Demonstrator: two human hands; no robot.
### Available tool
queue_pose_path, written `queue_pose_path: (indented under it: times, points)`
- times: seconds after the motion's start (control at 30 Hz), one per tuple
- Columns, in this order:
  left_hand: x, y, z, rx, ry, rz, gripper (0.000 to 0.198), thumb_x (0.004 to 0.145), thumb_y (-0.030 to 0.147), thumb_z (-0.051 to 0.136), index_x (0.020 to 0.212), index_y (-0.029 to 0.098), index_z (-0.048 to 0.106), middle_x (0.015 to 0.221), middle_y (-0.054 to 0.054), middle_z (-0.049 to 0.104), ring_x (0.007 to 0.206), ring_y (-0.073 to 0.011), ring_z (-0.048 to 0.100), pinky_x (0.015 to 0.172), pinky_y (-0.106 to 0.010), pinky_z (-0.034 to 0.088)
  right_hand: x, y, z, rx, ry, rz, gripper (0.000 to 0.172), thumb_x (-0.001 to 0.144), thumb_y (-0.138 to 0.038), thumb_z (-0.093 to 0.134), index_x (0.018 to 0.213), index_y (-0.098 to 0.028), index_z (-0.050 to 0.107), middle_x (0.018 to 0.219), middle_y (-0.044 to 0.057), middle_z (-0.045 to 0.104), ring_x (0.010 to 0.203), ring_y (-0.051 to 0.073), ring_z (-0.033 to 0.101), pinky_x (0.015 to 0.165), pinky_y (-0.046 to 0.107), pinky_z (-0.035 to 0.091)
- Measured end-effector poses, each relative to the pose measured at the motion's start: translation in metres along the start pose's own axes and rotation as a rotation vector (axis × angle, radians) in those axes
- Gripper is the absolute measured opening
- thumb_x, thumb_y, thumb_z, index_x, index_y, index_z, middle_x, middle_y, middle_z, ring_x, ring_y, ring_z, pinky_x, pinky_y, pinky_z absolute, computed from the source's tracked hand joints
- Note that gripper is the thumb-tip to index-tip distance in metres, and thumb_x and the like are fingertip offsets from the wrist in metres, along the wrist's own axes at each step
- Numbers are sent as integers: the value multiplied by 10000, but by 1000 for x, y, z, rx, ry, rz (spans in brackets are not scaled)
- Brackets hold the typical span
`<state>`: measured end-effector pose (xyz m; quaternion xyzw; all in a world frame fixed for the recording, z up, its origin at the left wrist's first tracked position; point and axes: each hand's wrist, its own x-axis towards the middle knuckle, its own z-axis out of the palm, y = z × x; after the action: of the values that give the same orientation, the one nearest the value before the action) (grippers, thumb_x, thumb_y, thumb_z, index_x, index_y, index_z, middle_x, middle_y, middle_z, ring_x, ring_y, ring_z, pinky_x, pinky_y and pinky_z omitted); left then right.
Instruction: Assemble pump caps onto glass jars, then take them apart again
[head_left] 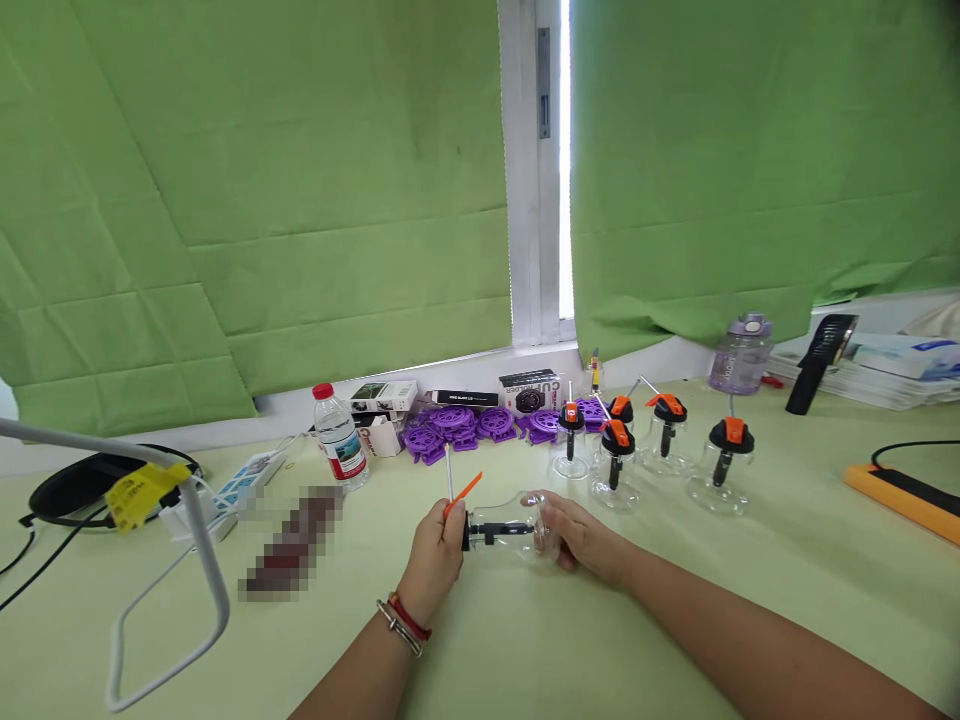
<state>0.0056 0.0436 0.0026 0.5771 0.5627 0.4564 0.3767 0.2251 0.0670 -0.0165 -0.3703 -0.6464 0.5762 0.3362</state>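
A clear bottle (504,532) with a black-and-orange lid is held on its side between my two hands, just above the table. My left hand (439,548) is closed round the lid end, where an orange flap (466,492) and a thin white straw-like tube (449,472) stick out. My right hand (574,532) grips the wide base. Inside the bottle runs a dark stem. Beyond my right hand, several similar clear bottles (617,490) stand upright with black-and-orange lids on.
Purple plastic parts (453,422) and small boxes (530,392) lie along the window wall. A red-capped water bottle (341,440), a power strip (244,482) and a white bent-tube frame (214,570) are on the left. A purple jug (741,358) and an orange-and-black device (907,497) are at right.
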Motion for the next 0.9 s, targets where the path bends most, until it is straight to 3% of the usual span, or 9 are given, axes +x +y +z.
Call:
queue_pose_path:
  times: [0.17, 0.3, 0.37, 0.43, 0.5, 0.57, 0.63, 0.7, 0.9]
  points:
    - [-1, -1, 0, 40, -7, 78, 367, 823, 546, 391, 652, 222, 360, 476, 82, 348, 376, -80, 346, 380, -208, 254, 6, 4, 1, 162, -19, 185, 721, 794, -747, 157, 1054, -155, 474, 524, -3, 587, 277, 55, 290, 324, 182, 173]
    - [-1, 2, -1, -10, -7, 15, 381, 815, 563, 385, 644, 224, 350, 466, 89, 336, 357, -78, 335, 355, -205, 250, 6, 5, 1, 39, -1, 172, 817, 808, -731, 87, 1142, -106, 491, 551, 29, 603, 305, 76, 364, 328, 198, 248]
    - [0, 3, -2, -57, 1, -31, 393, 808, 580, 385, 641, 225, 353, 452, 95, 320, 342, -76, 322, 338, -202, 248, 2, 3, -1, -136, 62, 54, 773, 850, -680, 114, 1287, -118, 416, 716, 73, 651, 439, 107, 499, 424, 229, 384]
    - [2, 2, -4, -125, 19, -83, 408, 797, 594, 392, 633, 222, 361, 439, 98, 314, 339, -71, 310, 330, -195, 237, -2, 0, -3, -362, 116, -167, 688, 882, -623, 214, 1421, -195, 221, 1089, 134, 611, 760, 163, 607, 649, 300, 489]
    - [3, 1, -6, -195, 29, -135, 422, 788, 604, 398, 618, 219, 364, 426, 96, 316, 341, -66, 294, 328, -187, 216, -5, -3, -5, -611, 105, -425, 752, 865, -589, 363, 1454, -250, 40, 1414, 153, 338, 1134, 237, 490, 884, 389, 445]
    - [5, -1, -7, -248, 11, -181, 433, 783, 611, 395, 607, 216, 365, 412, 96, 313, 339, -60, 272, 330, -182, 190, -6, -7, -6, -849, 55, -644, 858, 819, -567, 487, 1452, -264, -8, 1510, 145, 92, 1315, 294, 281, 995, 448, 354]
    - [5, -2, -8, -283, -29, -207, 437, 780, 614, 398, 604, 214, 371, 405, 99, 303, 336, -55, 251, 334, -180, 170, -5, -10, -6, -1030, 36, -791, 848, 812, -515, 538, 1447, -298, 19, 1522, 124, -14, 1361, 311, 172, 1028, 467, 309]
    - [5, -1, -8, -305, -71, -222, 435, 778, 611, 403, 609, 211, 386, 408, 103, 293, 340, -52, 241, 339, -180, 158, -3, -12, -6, -1136, 59, -883, 777, 839, -456, 530, 1437, -340, 46, 1521, 107, -29, 1358, 304, 180, 1019, 465, 323]
    - [2, 5, -6, -316, -115, -228, 420, 769, 601, 420, 628, 205, 414, 451, 107, 272, 361, -49, 228, 331, -177, 144, 0, -7, -7, -1188, 83, -973, 708, 835, -446, 534, 1412, -334, 140, 1436, 123, 207, 1277, 296, 315, 971, 457, 380]
